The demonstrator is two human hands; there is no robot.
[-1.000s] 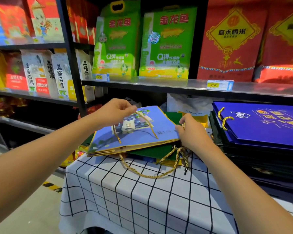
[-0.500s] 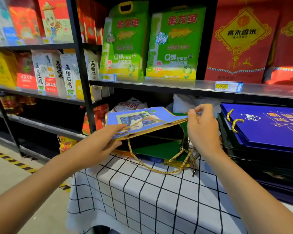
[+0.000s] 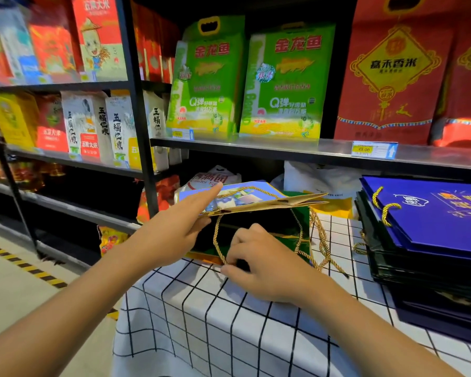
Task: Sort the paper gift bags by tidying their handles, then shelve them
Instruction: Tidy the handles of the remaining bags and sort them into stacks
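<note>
A: Head view was the only one we had. What writing could we read?

B: We read 金龙鱼 in red on two green rice bags (image 3: 284, 83) standing side by side on the metal shelf (image 3: 297, 148), with "Q弹" lower down on each. To their right we read 高禾香米 on a red bag (image 3: 392, 69). We made out "45.00" on the price tag (image 3: 373, 149) clipped to the shelf edge. On the left bay we counted three white packs (image 3: 120, 126) with 五福 running down them; the rest there was too blurred for us.

A: And the task's things?

B: We saw a light-blue gift bag (image 3: 252, 198), lying flat but lifted above a green gift bag (image 3: 283, 232) on the checked tablecloth (image 3: 229, 322). Our left hand (image 3: 174, 229) held its near left corner, fingers straight along the top and thumb beneath. Our right hand (image 3: 267, 265) was curled low, pinching the gold cord handle (image 3: 218, 240) that hung from the lifted bag. We counted more gold cord loops (image 3: 321, 240) trailing right of the green bag, though not how many.

A: Anything shelved?

B: We noted a stack of navy gift bags (image 3: 433, 227) to the right, flat, with two gold cord ends showing on top.
</note>
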